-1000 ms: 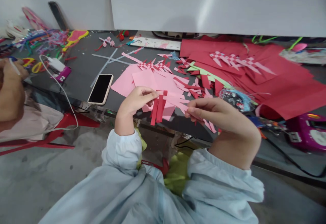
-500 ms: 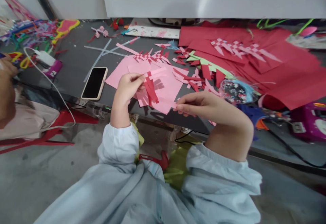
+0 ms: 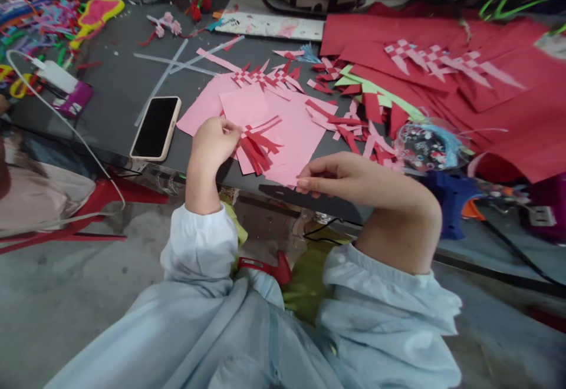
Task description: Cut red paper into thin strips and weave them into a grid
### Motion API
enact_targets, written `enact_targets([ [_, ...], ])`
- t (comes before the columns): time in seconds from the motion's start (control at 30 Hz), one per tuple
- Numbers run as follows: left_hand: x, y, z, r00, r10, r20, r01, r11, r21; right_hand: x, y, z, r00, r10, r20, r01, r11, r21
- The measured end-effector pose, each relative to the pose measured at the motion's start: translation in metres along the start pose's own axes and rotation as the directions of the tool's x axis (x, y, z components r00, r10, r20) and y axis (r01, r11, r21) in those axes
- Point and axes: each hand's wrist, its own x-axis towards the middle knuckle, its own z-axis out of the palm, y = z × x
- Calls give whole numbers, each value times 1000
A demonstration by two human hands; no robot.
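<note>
My left hand (image 3: 214, 143) pinches the upper left corner of a small woven paper piece (image 3: 259, 146) with red and pink strips. Its loose strips fan out to the right and downward over a pink paper sheet (image 3: 297, 128). My right hand (image 3: 329, 175) is closed, thumb against fingers, by the sheet's lower right corner at the table's front edge; what the fingertips hold, if anything, cannot be made out. Behind both hands lie finished-looking checkered woven pieces (image 3: 260, 78) in pink and red.
A phone (image 3: 155, 128) lies left of the sheet. Paper scraps (image 3: 349, 127) and red paper sheets (image 3: 499, 112) cover the right side, with a clear bag of beads (image 3: 427, 146) in front. A white cable (image 3: 84, 153) hangs over the edge; pipe cleaners (image 3: 39, 23) fill the back left.
The view has tilted down and shifted slightly. The woven piece has turned, so its strips spread more to the right. My right hand has come a little closer to my left hand.
</note>
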Motion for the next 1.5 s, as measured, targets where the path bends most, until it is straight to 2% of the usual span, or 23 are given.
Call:
enact_targets([
  [0.07,-4,-2,-6,991,80,-112,-50,968,248,1,0,0,1000,-2,-21,2,1000,-13],
  [0.13,-12,-4,-12,985,102,-139,-51,943,328,2,1,1,1000,-5,-28,4,1000,-26],
  [0.37,-55,-6,-18,972,211,-107,-154,907,391,7,-1,3,999,16,-30,-17,999,-49],
  [0.53,-76,-9,-14,971,236,-26,-214,917,337,9,-3,3,994,23,-107,-28,998,-49],
  [0.8,-77,-10,-1,965,199,171,-247,910,334,15,-8,-2,969,1,-249,-13,999,-47],
  [1.0,-76,-8,3,966,189,175,-243,893,378,17,-8,-1,963,-6,-269,6,1000,-2],
  [1.3,-75,-9,6,960,211,185,-272,859,433,12,-8,-6,969,9,-247,-20,999,-42],
  [1.5,-73,-6,10,968,178,178,-245,827,506,10,-5,-5,968,9,-250,-19,999,-36],
])
